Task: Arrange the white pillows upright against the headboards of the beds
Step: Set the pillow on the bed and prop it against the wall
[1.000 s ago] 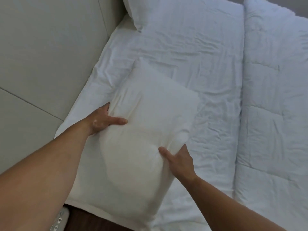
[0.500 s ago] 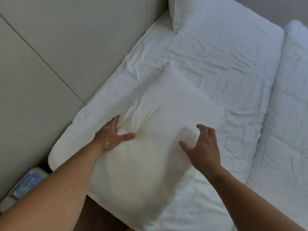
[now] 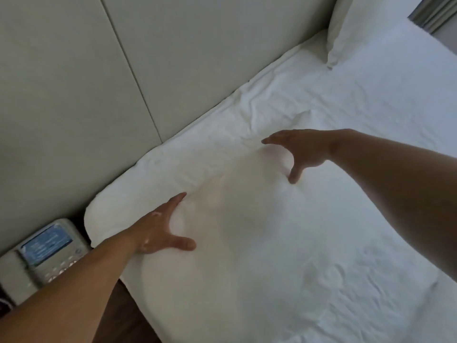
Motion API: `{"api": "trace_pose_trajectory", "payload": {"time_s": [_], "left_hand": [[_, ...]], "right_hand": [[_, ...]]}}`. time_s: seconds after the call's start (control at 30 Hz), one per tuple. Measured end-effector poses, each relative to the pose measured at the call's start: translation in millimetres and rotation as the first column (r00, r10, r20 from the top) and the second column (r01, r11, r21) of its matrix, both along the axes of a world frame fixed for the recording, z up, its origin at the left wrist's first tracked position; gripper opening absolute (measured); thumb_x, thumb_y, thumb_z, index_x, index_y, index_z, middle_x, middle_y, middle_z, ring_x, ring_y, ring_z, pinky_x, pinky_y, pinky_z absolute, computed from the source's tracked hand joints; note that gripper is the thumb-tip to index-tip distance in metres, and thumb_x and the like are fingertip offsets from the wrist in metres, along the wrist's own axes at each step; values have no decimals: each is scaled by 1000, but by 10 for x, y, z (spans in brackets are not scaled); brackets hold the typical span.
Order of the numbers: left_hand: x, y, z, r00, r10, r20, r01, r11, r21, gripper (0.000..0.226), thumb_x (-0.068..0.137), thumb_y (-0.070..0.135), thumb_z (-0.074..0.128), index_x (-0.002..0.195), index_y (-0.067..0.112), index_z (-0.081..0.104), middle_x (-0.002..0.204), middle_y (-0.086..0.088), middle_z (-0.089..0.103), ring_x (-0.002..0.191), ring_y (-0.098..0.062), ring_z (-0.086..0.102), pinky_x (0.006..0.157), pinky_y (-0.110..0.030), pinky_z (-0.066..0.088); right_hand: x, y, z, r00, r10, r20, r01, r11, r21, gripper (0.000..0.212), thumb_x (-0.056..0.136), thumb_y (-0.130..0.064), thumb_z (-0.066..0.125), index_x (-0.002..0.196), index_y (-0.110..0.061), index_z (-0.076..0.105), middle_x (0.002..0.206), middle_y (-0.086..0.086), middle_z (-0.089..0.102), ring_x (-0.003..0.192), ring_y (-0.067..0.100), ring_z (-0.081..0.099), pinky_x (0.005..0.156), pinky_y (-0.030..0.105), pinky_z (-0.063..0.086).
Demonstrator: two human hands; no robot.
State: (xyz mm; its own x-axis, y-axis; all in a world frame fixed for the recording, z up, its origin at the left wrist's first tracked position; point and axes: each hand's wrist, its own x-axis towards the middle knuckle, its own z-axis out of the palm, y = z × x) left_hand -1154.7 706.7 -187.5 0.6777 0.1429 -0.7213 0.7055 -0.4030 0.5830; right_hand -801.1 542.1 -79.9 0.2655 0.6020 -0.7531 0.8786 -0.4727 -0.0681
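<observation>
White and softly rumpled, a plump pillow (image 3: 247,219) is lying flat on the bed sheet (image 3: 371,144), filling the near middle of the view; its cover is blending so closely with the bedding that its edges are hard to trace, and only a rounded swell and faint warm shading are marking it out. Its far edge is sitting near the pale padded headboard (image 3: 173,58) without leaning on it, with a strip of creased sheet between. A person's left hand (image 3: 160,231) is reaching in from the near left, fingers spread wide and thumb splayed out, cupping the pillow's left side. The right hand (image 3: 301,152) is coming in from the right, also opened wide, fingertips stretching toward the far edge and thumb pressing down into the fabric on the pillow's right side. Neither hand is closing around anything; both are lying broad against the pillow. Both forearms are bare. At the far right, a second white pillow (image 3: 358,28) is standing upright against the headboard, only partly in view. At the near left, beside the mattress corner, a light-coloured telephone (image 3: 47,253) with a bluish panel and rows of buttons is sitting on a dark wooden surface (image 3: 123,305).
</observation>
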Motion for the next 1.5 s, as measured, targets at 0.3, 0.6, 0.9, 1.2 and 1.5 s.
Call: {"api": "trace_pose_trajectory", "payload": {"time_s": [0.3, 0.6, 0.9, 1.2, 1.5], "left_hand": [[-203, 168, -240, 997, 57, -59, -62, 995, -81, 140, 38, 78, 89, 154, 55, 14, 142, 16, 56, 127, -13, 55, 111, -37, 43], [-233, 190, -230, 994, 81, -76, -85, 995, -60, 107, 41, 74, 90, 136, 48, 49, 124, 23, 65, 115, -6, 62, 107, -37, 48], [-462, -153, 355, 985, 174, -5, -173, 983, 68, 79, 51, 55, 95, 121, 34, 65, 113, 18, 73, 107, -5, 67, 98, -27, 53], [-264, 417, 1423, 971, 171, 168, -220, 916, 335, 59, 57, 50, 93, 109, 34, 69, 100, 15, 77, 97, -11, 71, 88, -34, 55], [-102, 1103, 1982, 966, 150, 209, -248, 759, 603, 73, 66, 42, 93, 131, 21, 65, 123, -8, 73, 113, -32, 66, 84, -36, 46]], "right_hand": [[176, 575, -605, 967, 245, 72, -209, 922, -327, 147, 44, -53, 95, 161, -36, 7, 169, -9, 12, 156, 20, 2, 122, 52, 16], [78, 426, -878, 980, 144, 136, -111, 968, -227, 96, 21, -67, 87, 110, -45, 57, 89, -19, 64, 105, 24, 59, 92, 44, 38], [16, 139, -114, 960, 189, 207, -188, 982, -28, 48, 47, -58, 85, 85, -34, 68, 73, -16, 68, 83, 11, 58, 90, 39, 38], [158, 664, 868, 938, 117, 327, -196, 956, 219, 55, 52, -59, 87, 99, -36, 68, 88, -12, 69, 95, 21, 60, 90, 40, 39], [229, 1367, 1130, 927, 17, 374, -181, 895, 409, 63, 48, -56, 91, 104, -35, 72, 81, -8, 65, 88, 23, 46, 82, 40, 32]]}}
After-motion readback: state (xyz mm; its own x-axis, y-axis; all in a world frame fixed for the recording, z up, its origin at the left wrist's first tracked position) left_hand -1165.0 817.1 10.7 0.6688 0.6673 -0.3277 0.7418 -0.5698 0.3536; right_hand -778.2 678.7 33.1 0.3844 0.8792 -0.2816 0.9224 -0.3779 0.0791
